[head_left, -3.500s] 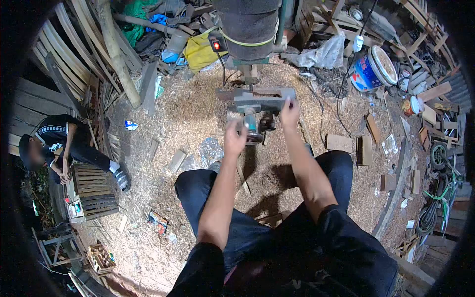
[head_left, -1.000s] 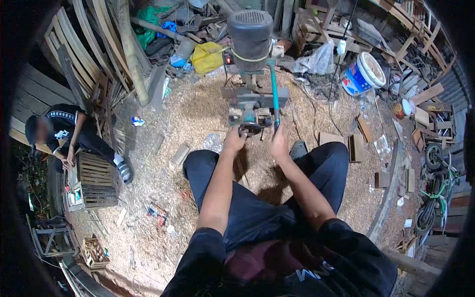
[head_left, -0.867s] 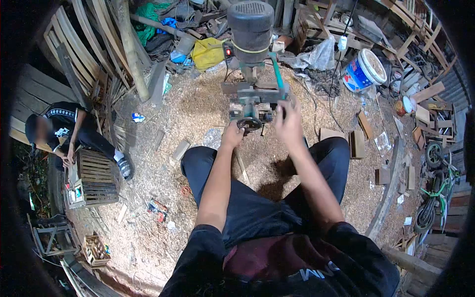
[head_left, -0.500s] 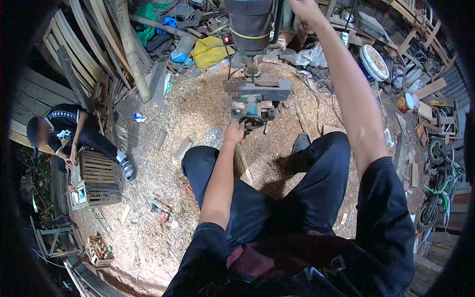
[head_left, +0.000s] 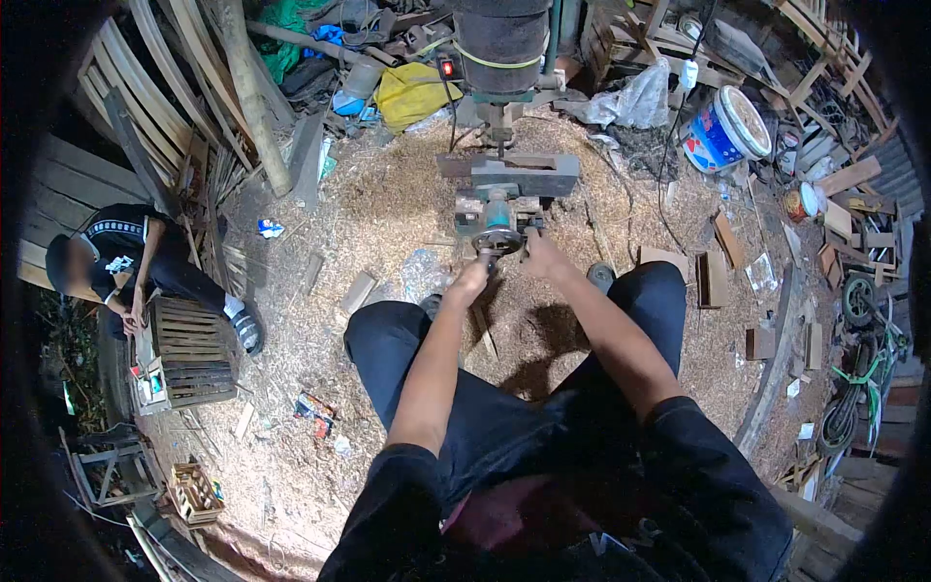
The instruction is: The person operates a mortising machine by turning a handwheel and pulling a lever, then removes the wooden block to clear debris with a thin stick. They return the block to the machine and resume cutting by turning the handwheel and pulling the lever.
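My left hand (head_left: pixel 472 278) is closed on the rim of a round metal handwheel (head_left: pixel 497 242) at the front of the machine. My right hand (head_left: pixel 545 257) is closed at a small lever just right of the wheel; its fingers partly hide the lever. Behind the wheel is the machine's greenish carriage (head_left: pixel 497 210). A dark wooden block (head_left: pixel 529 177) lies crosswise on it, at the vise. Above the block, a narrow drill bit (head_left: pixel 500 149) points down from the dark machine head (head_left: pixel 501 48).
Wood shavings (head_left: pixel 388 213) cover the ground. A red-lit switch (head_left: pixel 447 69) sits left of the machine head. A paint bucket (head_left: pixel 727 131) stands at right, near loose wood blocks (head_left: pixel 711 279). At left, a person (head_left: pixel 126 257) sits by a slatted crate (head_left: pixel 194 349).
My right hand has come down from high beside the machine head to the lever near the handwheel. My left hand stays at the wheel, slightly further right and lower.
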Available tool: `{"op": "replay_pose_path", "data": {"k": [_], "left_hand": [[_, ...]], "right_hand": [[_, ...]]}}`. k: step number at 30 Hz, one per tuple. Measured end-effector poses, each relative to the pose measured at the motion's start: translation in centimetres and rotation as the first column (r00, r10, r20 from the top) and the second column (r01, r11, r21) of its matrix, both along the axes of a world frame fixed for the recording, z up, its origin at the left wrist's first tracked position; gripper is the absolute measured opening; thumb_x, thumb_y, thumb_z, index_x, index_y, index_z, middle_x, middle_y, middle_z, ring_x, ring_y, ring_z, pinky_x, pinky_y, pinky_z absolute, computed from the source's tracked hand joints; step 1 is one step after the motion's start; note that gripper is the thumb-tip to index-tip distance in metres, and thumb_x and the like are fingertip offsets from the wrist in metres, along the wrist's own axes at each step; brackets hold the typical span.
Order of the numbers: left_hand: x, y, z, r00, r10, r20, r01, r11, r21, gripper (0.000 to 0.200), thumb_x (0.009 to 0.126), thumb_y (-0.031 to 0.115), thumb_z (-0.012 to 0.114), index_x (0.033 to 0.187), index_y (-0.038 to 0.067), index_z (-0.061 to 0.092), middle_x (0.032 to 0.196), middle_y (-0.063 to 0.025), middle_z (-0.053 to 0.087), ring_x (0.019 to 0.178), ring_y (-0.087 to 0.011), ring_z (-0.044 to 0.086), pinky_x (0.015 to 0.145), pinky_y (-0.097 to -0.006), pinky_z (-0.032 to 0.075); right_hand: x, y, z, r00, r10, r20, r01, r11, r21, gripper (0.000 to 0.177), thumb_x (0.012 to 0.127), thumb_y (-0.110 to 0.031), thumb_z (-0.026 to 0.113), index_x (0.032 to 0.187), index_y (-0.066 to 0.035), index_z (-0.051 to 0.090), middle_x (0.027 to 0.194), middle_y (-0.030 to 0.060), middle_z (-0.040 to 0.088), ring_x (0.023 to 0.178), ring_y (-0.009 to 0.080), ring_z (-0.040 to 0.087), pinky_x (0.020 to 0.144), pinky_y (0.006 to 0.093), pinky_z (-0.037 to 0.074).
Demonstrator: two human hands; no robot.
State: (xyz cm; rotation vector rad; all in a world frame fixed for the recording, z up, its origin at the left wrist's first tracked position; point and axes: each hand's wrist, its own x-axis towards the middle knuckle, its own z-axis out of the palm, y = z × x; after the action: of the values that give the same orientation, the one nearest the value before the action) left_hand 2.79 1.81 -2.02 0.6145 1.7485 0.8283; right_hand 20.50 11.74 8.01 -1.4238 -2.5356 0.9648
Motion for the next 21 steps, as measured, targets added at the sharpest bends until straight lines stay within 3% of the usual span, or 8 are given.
{"op": "replay_pose_path", "data": {"k": [4,5,6,9,14,17,19,21], "left_hand": [[-0.3,0.4,0.9,0.986,-0.081,-0.149,0.075,0.996,-0.048,0.076,0.099,0.059,0.029,0.132,-0.005,0.053,0.138,-0.0247,0.051,0.133,-0.0363,0.045,0.111,-0.0403,0.033],[-1.1,0.2,1.9,0.999,-0.002,0.044,-0.001,0.998,0.068,0.073,0.099,0.058,0.031,0.129,-0.003,0.057,0.135,-0.0241,0.054,0.129,-0.0374,0.048,0.110,-0.0389,0.034],[-2.1,0.3,3.0,0.975,-0.145,-0.169,0.118,0.980,-0.159,0.070,0.099,0.057,0.032,0.131,-0.002,0.055,0.133,-0.0222,0.056,0.124,-0.0358,0.052,0.108,-0.0370,0.036],[2.3,-0.6,6.6,0.973,0.172,0.157,-0.152,0.980,-0.129,0.066,0.098,0.055,0.037,0.129,-0.001,0.053,0.124,-0.0237,0.059,0.116,-0.0357,0.057,0.101,-0.0404,0.041],[-1.6,0.5,7.8,0.864,-0.170,-0.474,0.181,0.983,-0.024,0.065,0.096,0.056,0.041,0.122,-0.002,0.058,0.112,-0.0254,0.066,0.113,-0.0361,0.060,0.098,-0.0402,0.044],[-2.0,2.2,19.2,0.860,0.045,-0.507,0.143,0.935,0.325,0.050,0.099,0.041,0.048,0.117,-0.005,0.059,0.117,-0.0293,0.062,0.110,-0.0437,0.059,0.094,-0.0435,0.047],[-2.2,5.7,26.0,0.758,0.340,-0.557,0.159,0.732,0.663,0.043,0.096,0.031,0.055,0.117,-0.007,0.055,0.109,-0.0280,0.065,0.100,-0.0418,0.064,0.088,-0.0437,0.049],[-1.8,8.9,34.4,0.747,0.467,-0.472,0.205,0.514,0.833,0.052,0.092,0.029,0.062,0.128,-0.005,0.048,0.121,-0.0282,0.058,0.112,-0.0403,0.057,0.096,-0.0426,0.044]], "right_hand": [[1.8,2.4,0.7,0.993,-0.053,-0.110,0.058,0.998,0.039,0.058,0.082,-0.016,0.064,0.132,0.002,0.042,0.123,0.0343,0.050,0.113,0.0487,0.053,0.097,0.0488,0.046],[2.3,2.4,0.8,0.990,-0.045,-0.136,0.058,0.994,0.089,0.058,0.083,-0.018,0.065,0.133,0.002,0.043,0.118,0.0346,0.054,0.111,0.0484,0.054,0.097,0.0484,0.046],[2.7,2.4,0.9,0.987,-0.035,-0.160,0.057,0.989,0.138,0.059,0.083,-0.020,0.065,0.134,0.002,0.043,0.113,0.0350,0.058,0.110,0.0482,0.055,0.096,0.0479,0.046],[3.4,2.1,1.3,0.983,-0.045,-0.177,0.063,0.993,0.097,0.055,0.084,-0.018,0.062,0.133,0.002,0.045,0.122,0.0309,0.055,0.111,0.0469,0.055,0.097,0.0479,0.046],[2.9,5.6,3.9,0.931,-0.082,-0.355,0.138,0.981,0.138,0.043,0.088,-0.023,0.064,0.120,0.004,0.057,0.111,0.0269,0.064,0.106,0.0401,0.061,0.095,0.0427,0.047],[1.5,12.1,9.4,0.869,-0.080,-0.487,0.241,0.930,0.276,0.036,0.086,-0.023,0.065,0.113,0.001,0.064,0.101,0.0235,0.068,0.096,0.0376,0.066,0.087,0.0434,0.050],[-0.1,17.2,15.0,0.761,-0.019,-0.649,0.230,0.943,0.242,0.033,0.088,-0.025,0.064,0.108,0.002,0.066,0.097,0.0199,0.071,0.091,0.0325,0.069,0.082,0.0395,0.052],[-2.0,19.7,22.1,0.589,-0.113,-0.800,0.289,0.954,0.077,0.040,0.089,-0.030,0.065,0.108,0.005,0.065,0.097,0.0206,0.071,0.091,0.0304,0.068,0.082,0.0371,0.051]]}}
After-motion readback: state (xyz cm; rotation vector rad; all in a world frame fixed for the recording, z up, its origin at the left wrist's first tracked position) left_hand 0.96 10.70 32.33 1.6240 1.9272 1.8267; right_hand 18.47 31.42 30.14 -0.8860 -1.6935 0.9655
